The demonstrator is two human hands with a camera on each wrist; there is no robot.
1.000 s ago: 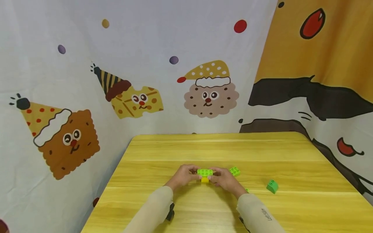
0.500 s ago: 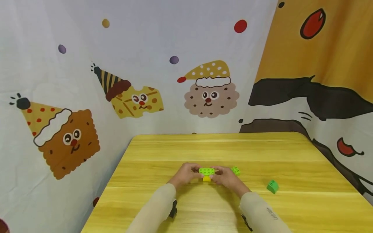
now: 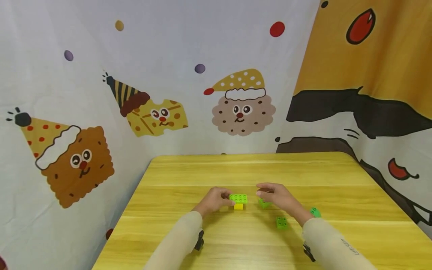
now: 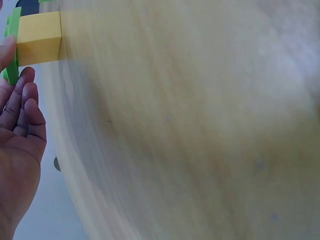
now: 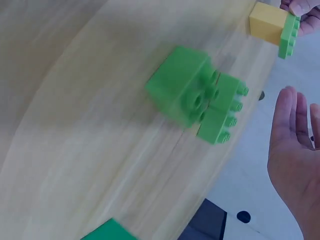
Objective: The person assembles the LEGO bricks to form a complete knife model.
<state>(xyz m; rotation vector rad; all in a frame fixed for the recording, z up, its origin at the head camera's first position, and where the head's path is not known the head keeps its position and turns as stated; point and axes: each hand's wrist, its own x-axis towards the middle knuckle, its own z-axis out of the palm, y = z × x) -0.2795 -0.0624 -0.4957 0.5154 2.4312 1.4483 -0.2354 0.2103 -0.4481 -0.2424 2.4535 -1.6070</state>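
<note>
The left hand is pinching the green plate, which is resting atop the yellow block. Right of that block, the right hand is hovering, fingers loosely extended, near a green brick.
</note>
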